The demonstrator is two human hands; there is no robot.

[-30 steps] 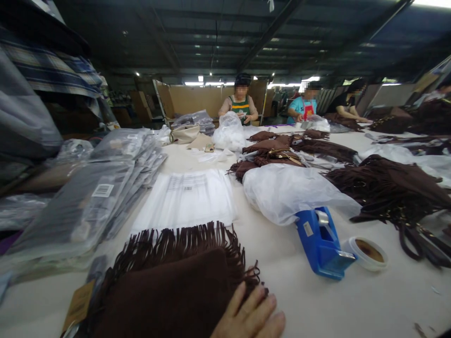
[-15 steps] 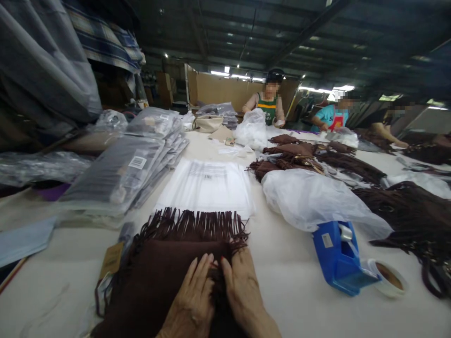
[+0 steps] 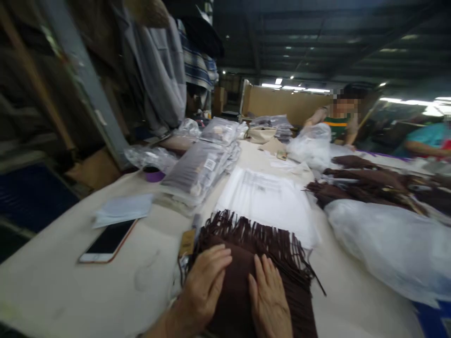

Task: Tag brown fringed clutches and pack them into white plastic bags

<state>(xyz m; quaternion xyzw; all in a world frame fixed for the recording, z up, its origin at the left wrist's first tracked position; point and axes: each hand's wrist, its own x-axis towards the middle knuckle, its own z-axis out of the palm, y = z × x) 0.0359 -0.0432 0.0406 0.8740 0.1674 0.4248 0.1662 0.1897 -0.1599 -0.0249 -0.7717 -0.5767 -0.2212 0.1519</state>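
A dark brown fringed bag (image 3: 239, 267) lies flat on the table in front of me, its fringe pointing away and to the right. My left hand (image 3: 206, 277) rests on its left side, fingers stretched out. On the right part of the bag, my right hand (image 3: 269, 293) lies flat with its fingers extended. A brown cardboard tag (image 3: 186, 242) sticks out at the bag's left edge. Just beyond the fringe is a stack of white printed plastic sleeves (image 3: 264, 192).
Packed grey plastic bags (image 3: 197, 169) are piled at the left. A phone (image 3: 109, 241) lies partly under pale blue sheets (image 3: 123, 209). To the right are a clear plastic bag (image 3: 387, 244) and more brown fringed bags (image 3: 373, 180). A co-worker (image 3: 340, 117) stands across the table.
The view has swung left, bringing the phone into sight. My hands have moved apart, the left to the bag's left side. The fringe on the right now lies spread out.
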